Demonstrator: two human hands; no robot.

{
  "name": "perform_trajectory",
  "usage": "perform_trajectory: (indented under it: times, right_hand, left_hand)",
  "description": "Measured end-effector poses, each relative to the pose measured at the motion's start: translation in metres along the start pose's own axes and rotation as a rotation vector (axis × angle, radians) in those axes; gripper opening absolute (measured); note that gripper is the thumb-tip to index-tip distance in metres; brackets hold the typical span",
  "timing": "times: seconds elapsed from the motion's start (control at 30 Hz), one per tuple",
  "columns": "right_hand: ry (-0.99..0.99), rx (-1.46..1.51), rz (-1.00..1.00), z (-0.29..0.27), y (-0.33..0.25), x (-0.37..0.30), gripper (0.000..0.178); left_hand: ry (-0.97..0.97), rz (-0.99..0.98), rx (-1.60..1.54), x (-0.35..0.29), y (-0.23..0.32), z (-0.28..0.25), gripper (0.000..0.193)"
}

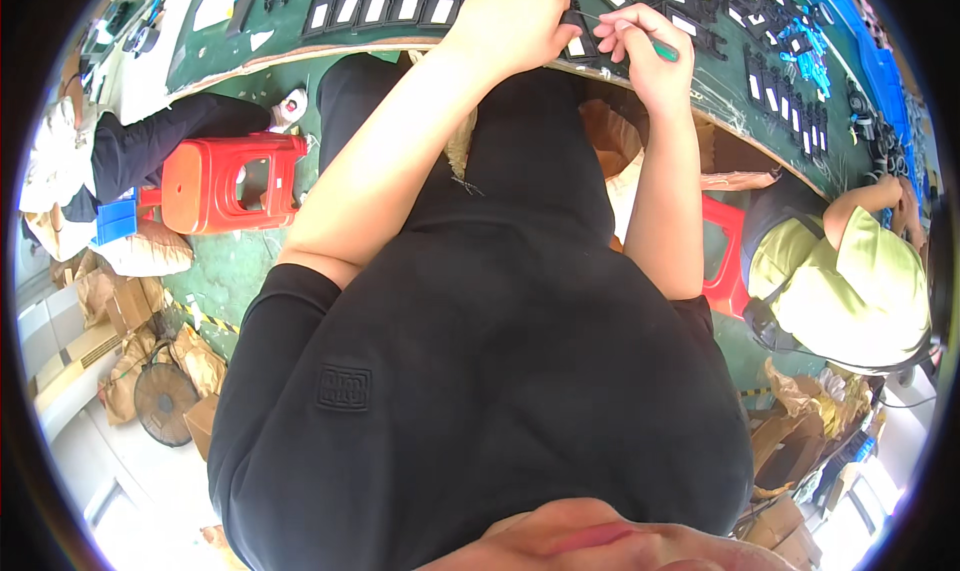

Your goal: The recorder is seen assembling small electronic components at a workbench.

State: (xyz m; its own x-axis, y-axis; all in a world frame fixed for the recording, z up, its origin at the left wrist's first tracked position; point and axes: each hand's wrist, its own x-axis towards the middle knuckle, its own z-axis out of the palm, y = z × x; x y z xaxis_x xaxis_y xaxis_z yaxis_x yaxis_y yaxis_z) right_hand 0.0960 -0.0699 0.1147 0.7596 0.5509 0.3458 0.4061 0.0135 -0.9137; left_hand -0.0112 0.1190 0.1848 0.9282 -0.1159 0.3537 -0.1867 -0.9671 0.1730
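Observation:
My left hand (pixel 518 19) is at the near edge of the green work table (pixel 285 33), its fingers bent over a black plastic part (pixel 577 47) with a white label. Most of its grip is hidden behind the back of the hand. To its right, my right hand (pixel 655 59) is closed around a slim hand tool with a green handle (pixel 664 50). The tool's thin metal shaft points left toward the black part; whether its tip touches cannot be seen.
Several black parts with white labels (pixel 405 7) line the table, and more (pixel 785 106) lie to the right near blue pieces (pixel 808 61). A red stool (pixel 195 186) and a seated person are on the left. Another person in a yellow-green shirt (pixel 850 286) sits close by on the right.

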Motion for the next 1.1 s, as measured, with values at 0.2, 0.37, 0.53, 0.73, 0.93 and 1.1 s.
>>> perform_trajectory:
  times: [0.2,0.37,0.53,0.73,0.93,1.1]
  right_hand:
    - [0.006,-0.002,-0.021,0.002,0.0,0.001,0.023]
    - [0.021,-0.034,-0.006,0.004,-0.001,0.001,0.023]
    - [0.021,-0.081,-0.006,0.008,-0.01,0.0,0.022]
    - [0.04,-0.049,-0.02,0.011,-0.012,-0.001,0.017]
    - [0.06,-0.01,0.001,0.012,-0.015,-0.001,0.017]
    - [0.059,-0.037,0.004,0.012,-0.014,-0.002,0.017]
  left_hand:
    - [-0.001,-0.02,0.026,0.0,0.002,0.004,0.026]
    - [0.025,0.006,-0.012,-0.002,-0.002,0.004,0.025]
    - [0.027,-0.013,-0.013,-0.001,-0.004,0.006,0.024]
    - [0.044,-0.018,-0.029,-0.004,-0.004,0.005,0.024]
    - [0.023,-0.036,-0.029,-0.005,-0.014,0.021,0.032]
    - [0.051,-0.027,-0.047,-0.006,-0.006,0.007,0.024]
